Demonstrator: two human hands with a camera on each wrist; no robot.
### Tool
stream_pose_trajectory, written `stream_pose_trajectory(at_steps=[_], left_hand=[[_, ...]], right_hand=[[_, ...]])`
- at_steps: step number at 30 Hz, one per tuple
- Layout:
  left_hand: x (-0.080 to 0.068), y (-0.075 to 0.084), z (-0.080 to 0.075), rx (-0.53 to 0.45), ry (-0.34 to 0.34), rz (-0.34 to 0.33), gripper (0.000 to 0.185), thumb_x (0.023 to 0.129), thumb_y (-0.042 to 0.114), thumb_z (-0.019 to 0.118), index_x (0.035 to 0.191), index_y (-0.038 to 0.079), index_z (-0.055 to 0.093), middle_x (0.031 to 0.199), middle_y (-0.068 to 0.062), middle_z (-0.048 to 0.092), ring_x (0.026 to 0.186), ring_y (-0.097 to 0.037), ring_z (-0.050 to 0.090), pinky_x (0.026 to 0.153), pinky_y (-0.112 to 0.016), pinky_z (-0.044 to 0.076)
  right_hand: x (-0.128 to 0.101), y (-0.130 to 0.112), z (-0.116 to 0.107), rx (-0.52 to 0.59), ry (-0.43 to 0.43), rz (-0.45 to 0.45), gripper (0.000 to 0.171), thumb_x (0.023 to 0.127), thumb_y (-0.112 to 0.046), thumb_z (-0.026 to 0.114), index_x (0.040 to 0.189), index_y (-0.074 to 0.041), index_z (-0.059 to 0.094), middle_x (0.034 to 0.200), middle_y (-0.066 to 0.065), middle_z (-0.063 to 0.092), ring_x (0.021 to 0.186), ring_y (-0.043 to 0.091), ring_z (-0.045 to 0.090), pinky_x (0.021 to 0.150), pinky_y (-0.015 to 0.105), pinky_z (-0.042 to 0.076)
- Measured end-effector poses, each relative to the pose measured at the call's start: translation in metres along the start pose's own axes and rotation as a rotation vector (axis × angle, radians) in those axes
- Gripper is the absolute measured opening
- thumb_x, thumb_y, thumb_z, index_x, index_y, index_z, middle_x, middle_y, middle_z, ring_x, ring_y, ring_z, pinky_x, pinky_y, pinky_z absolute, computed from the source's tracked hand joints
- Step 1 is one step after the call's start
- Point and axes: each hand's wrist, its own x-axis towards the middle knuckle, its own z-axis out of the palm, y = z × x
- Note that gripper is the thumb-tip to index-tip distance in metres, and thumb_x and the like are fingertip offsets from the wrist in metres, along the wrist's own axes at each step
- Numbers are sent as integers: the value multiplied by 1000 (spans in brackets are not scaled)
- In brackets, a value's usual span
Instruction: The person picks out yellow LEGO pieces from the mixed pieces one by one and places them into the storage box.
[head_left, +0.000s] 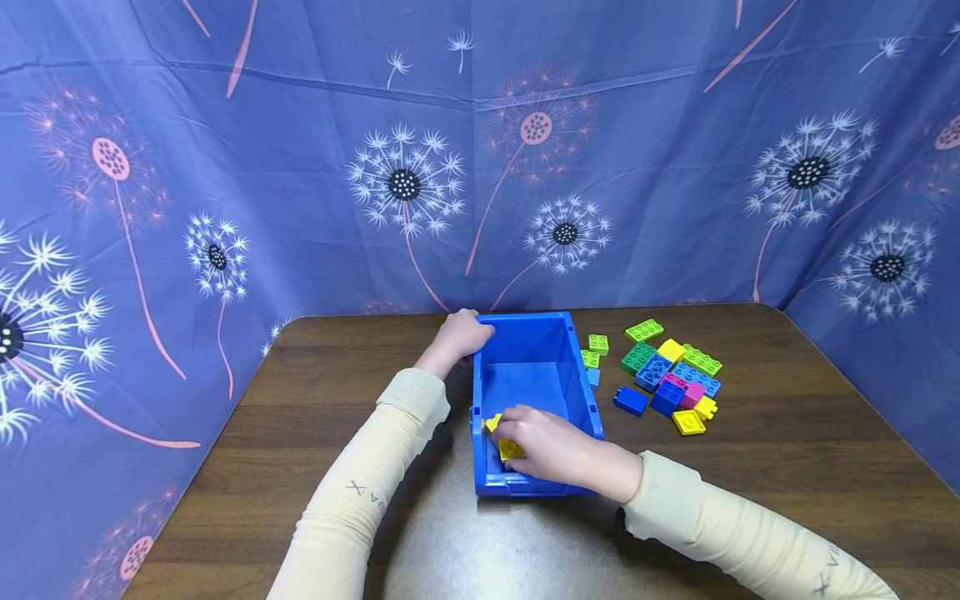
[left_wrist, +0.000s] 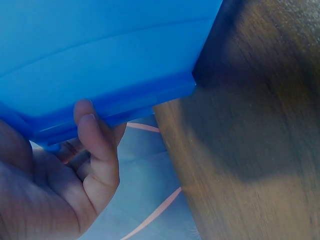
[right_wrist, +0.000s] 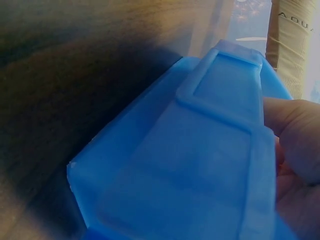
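A blue plastic bin (head_left: pixel 525 385) stands on the wooden table. At its far left corner my left hand (head_left: pixel 461 332) grips the rim; in the left wrist view that hand (left_wrist: pixel 75 175) has its fingers curled over the bin's edge (left_wrist: pixel 145 100). My right hand (head_left: pixel 551 446) reaches down into the front of the bin and holds yellow toy bricks (head_left: pixel 510 450), partly covered by its fingers. In the right wrist view, the bin's wall (right_wrist: pixel 190 160) hides most of the right hand (right_wrist: pixel 300 150) and the bricks.
Right of the bin lies a group of loose toy bricks (head_left: pixel 667 397) in blue, green, pink and yellow. Several small light green bricks (head_left: pixel 597 343) lie close against the bin's right wall. A patterned blue cloth (head_left: pixel 480 167) hangs behind the wooden table (head_left: pixel 322 400).
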Motion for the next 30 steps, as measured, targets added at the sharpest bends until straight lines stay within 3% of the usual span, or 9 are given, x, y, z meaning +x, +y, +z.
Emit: stream_pose_trajectory(at_steps=[6,14,30], left_hand=[[0,0,0,-3,0,2,30,93,29,52,105,1,55,78,-16,57,65,-32,68,60,-42,58],[-1,0,-1,5,1,7,31,93,28,52,107,1,55,76,-16,57,63,-32,68,60,-42,58],[-1,2,-2,-5,-20,-8,37,94,29,52,118,0,54,88,-19,60,75,-37,69,63,-44,58]], right_hand=[[1,-1,1,-11,-10,-2,37,76,-23,78,110,-11,69,107,4,66,98,18,65,82,33,56],[0,-1,-2,-21,0,-8,36,77,-25,77,110,-11,69,106,4,66,98,17,64,81,32,56],[-7,-3,-38,-41,117,-18,36,77,-24,78,110,-13,68,106,1,65,100,15,63,80,32,56]])
